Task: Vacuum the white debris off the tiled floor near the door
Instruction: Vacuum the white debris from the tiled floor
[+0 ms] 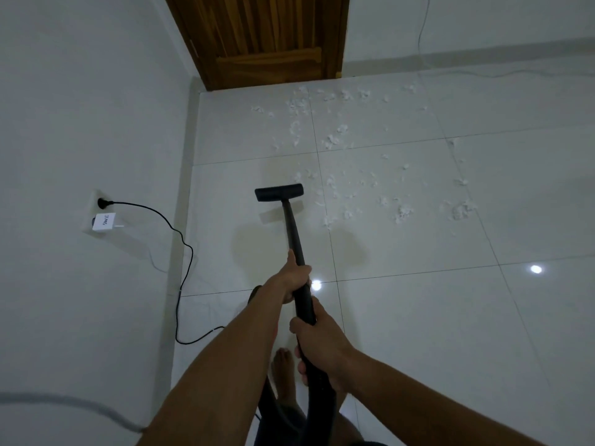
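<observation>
A black vacuum wand (293,230) runs from my hands down to its flat black floor head (278,192), which sits on the white tiled floor (418,317). My left hand (294,275) grips the wand higher along the tube, and my right hand (317,341) grips it lower, near the hose. White fluffy debris (335,141) lies scattered ahead and to the right of the floor head, reaching toward the wooden door (264,37). A thicker clump of debris (404,212) lies to the right.
A white wall (80,107) runs along the left with a socket (99,204) and a black power cord (180,252) trailing down onto the floor. My bare foot (283,371) stands below the hands. A thin cable (483,74) lies along the far wall.
</observation>
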{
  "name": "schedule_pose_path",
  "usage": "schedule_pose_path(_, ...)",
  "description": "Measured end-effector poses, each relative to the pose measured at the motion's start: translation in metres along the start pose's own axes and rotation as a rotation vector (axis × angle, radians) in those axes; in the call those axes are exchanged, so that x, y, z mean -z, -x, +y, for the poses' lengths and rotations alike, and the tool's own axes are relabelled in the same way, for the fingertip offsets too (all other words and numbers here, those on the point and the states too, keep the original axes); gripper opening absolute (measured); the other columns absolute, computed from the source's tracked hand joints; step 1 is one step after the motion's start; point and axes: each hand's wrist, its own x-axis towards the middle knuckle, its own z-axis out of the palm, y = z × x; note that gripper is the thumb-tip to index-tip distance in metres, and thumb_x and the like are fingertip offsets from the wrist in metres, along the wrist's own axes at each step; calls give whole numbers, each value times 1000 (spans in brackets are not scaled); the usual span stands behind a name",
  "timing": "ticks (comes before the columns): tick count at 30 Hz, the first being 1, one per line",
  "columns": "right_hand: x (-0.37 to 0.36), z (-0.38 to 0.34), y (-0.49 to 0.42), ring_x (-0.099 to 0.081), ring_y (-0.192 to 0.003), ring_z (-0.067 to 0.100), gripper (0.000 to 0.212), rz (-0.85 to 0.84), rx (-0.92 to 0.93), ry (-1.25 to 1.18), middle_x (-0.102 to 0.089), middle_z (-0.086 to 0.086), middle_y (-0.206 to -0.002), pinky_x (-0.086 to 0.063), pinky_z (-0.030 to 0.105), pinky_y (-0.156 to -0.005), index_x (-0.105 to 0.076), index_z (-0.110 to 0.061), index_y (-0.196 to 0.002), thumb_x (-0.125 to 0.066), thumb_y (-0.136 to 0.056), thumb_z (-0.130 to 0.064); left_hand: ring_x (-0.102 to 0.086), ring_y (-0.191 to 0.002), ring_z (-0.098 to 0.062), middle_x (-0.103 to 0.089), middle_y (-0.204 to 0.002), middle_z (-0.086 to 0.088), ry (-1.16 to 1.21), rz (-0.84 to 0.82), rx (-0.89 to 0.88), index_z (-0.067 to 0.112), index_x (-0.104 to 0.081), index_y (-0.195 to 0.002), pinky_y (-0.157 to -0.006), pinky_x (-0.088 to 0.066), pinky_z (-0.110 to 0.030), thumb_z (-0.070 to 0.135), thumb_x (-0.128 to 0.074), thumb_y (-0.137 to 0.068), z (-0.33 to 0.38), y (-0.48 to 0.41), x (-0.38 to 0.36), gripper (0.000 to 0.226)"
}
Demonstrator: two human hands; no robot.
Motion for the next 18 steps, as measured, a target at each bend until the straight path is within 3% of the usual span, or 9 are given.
schedule_pose_path(2,-7,4,-8,-50,-49,13,23,2,-37,-21,-55,-2,-58,-46,30,-52,-47,-38,-127,-52,-106,-30,-52,-65,-17,-56,-77,-10,-19,-30,22,35,13,-158,-65,-53,-34,9,-46,-102,-8,-8,3,85)
schedule_pose_path(6,-17,13,-20,-50,-47,15,15,3,-104,-33,-54,1,-58,-45,31,-50,-50,-38,-109,-48,-107,-23,-52,-65,-16,-56,-77,-10,-54,-68,81,34,14,-158,-60,-51,-32,9,-44,-101,-28,-22,10,85)
schedule_pose_path(10,-31,26,-31,-51,-44,17,28,17,-189,-69,-54,4,-57,-47,29,-45,-41,-36,-131,-45,-107,-22,-53,-68,-17,-56,-80,-11,-79,-101,133,34,12,-159,-61,-51,-31,9,-45,-102,-49,-35,19,84)
schedule_pose_path(18,-44,68,-40,-51,-41,13,37,59,-182,-92,-51,6,-64,-47,23,-41,-39,-34,-138,-46,-106,-16,-54,-67,-16,-57,-84,-12,-142,-138,185,35,12,-158,-54,-50,-27,9,-44,-102,-89,-46,14,84)
